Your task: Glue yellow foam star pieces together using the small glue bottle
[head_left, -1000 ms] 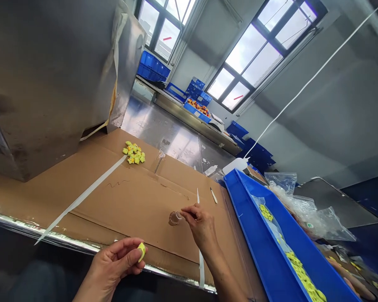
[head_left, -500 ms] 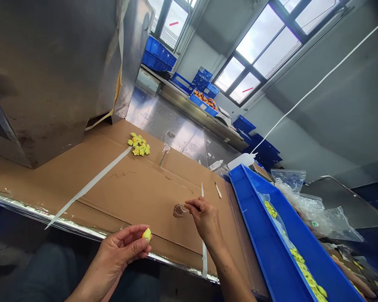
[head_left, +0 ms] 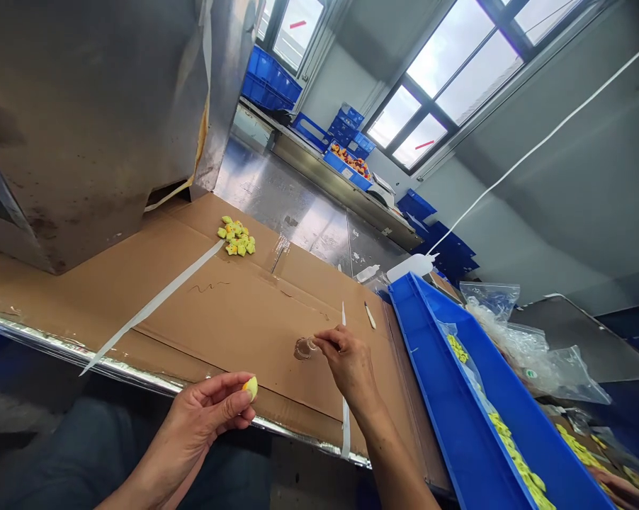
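Note:
My left hand (head_left: 205,418) is closed in a pinch on a small yellow piece (head_left: 251,387), held just in front of the table's metal edge. My right hand (head_left: 346,361) rests on the cardboard sheet (head_left: 218,312), its fingers pinched together at a small clear round spot (head_left: 302,348) on the cardboard; what they hold is too small to make out. A pile of small yellow pieces (head_left: 237,237) lies farther back on the cardboard.
A long blue tray (head_left: 457,397) with yellow pieces stands to the right, with clear plastic bags (head_left: 516,340) beyond it. A large steel machine housing (head_left: 86,106) rises at the left. A white squeeze bottle (head_left: 409,267) and two thin sticks (head_left: 370,315) lie near the tray's far end.
The view has shifted slightly. My left hand has turned the yellow piece a little between its fingers; my right hand stays at the clear spot.

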`<action>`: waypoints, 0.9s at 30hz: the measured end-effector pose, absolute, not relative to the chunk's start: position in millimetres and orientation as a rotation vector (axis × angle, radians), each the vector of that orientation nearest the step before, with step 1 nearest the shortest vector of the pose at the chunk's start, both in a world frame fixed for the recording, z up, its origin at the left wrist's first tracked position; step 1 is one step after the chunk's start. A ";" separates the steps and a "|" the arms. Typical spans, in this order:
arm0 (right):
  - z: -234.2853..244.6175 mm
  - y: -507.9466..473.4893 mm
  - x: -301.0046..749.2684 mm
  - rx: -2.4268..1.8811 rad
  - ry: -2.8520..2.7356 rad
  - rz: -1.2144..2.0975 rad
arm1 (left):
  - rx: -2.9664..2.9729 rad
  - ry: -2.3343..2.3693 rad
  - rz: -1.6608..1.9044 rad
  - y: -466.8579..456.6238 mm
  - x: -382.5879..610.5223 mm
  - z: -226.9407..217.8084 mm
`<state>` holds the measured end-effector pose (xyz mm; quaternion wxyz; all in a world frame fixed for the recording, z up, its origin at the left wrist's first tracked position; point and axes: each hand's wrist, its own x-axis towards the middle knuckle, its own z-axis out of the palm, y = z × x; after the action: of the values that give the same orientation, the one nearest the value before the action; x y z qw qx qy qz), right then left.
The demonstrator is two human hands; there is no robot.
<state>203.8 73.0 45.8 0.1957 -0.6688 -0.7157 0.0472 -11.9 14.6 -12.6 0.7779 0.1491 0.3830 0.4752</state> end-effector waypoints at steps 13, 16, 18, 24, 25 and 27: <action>47.0 75.7 203.0 -1.853 -1.985 0.159 | 0.325 0.822 1.051 14.9 -10.0 -14.7; 46.7 75.2 202.8 -1.847 -1.949 0.190 | 0.321 0.821 1.053 14.4 -10.3 -14.7; 47.1 74.5 202.6 -1.839 -1.913 0.224 | 0.317 0.827 1.052 14.2 -10.6 -14.4; 50.8 72.0 203.8 -1.790 -1.678 0.449 | 0.327 0.829 1.048 13.9 -10.9 -12.0; 52.5 71.1 204.1 -1.777 -1.617 0.515 | 0.331 0.832 1.048 13.9 -10.9 -11.6; 56.7 67.8 204.1 -1.730 -1.490 0.662 | 0.326 0.838 1.044 13.9 -11.0 -10.9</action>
<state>204.1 67.8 56.7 0.3728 -0.6753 -0.5815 0.2583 -11.0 13.9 -10.9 0.7719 0.1503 0.3866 0.4818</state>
